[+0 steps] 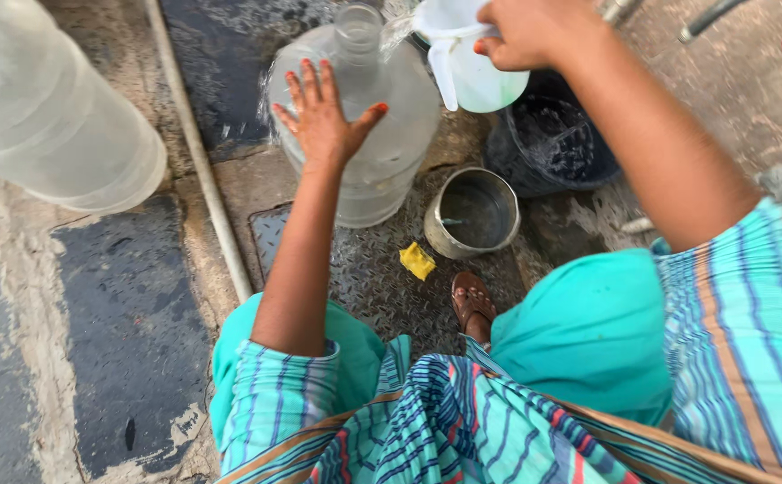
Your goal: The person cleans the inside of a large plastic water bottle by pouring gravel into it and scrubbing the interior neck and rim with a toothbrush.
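The person's left hand (pixel 324 115) is spread flat, fingers splayed, arm stretched forward. The right hand (pixel 530 34) is closed in a grip, forearm raised and angled inward.

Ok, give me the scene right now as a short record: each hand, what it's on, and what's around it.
left hand: flat, fingers spread, on the side of the large clear water jar
right hand: grips a white plastic jug, tilted near the jar's neck
steel pot: on the ground beside the jar, a little water in it
black bucket: behind the pot
yellow scrap: on the metal plate
second clear jar: far left
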